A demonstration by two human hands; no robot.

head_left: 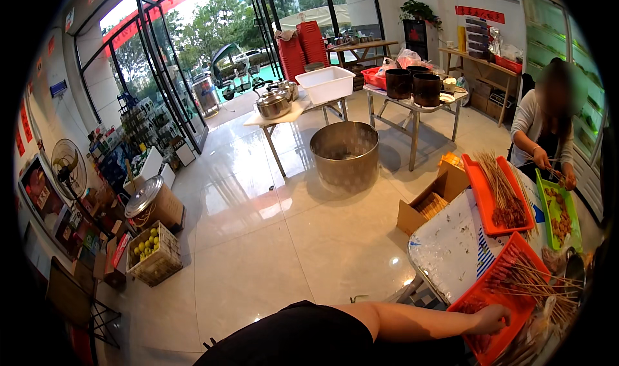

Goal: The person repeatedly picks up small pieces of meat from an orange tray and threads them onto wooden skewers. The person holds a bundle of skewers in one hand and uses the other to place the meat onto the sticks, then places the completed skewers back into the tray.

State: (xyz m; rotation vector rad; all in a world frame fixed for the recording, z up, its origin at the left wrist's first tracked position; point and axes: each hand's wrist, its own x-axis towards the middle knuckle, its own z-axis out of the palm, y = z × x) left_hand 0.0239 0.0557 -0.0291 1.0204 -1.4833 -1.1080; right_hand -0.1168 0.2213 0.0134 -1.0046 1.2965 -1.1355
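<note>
My left hand (493, 319) is over the near end of a red-orange plastic tray (522, 245), with its fingers curled. Whether it pinches anything is too small to tell. Pieces of raw red meat (474, 305) lie in the tray below and beside the hand. Farther along, meat skewers on thin wooden sticks (524, 276) rest across the tray, their bare ends sticking out over its right rim. Beside the tray a clear plastic bag (546, 317) lies partly among more sticks. My right hand is out of view.
A second red tray (491, 192) holds bundled skewers on the white folding table (445, 250). Across it, a co-worker (546, 124) handles sticks over a green tray (561, 216). An open cardboard box (430, 197) and a large steel pot (344, 158) stand on the floor.
</note>
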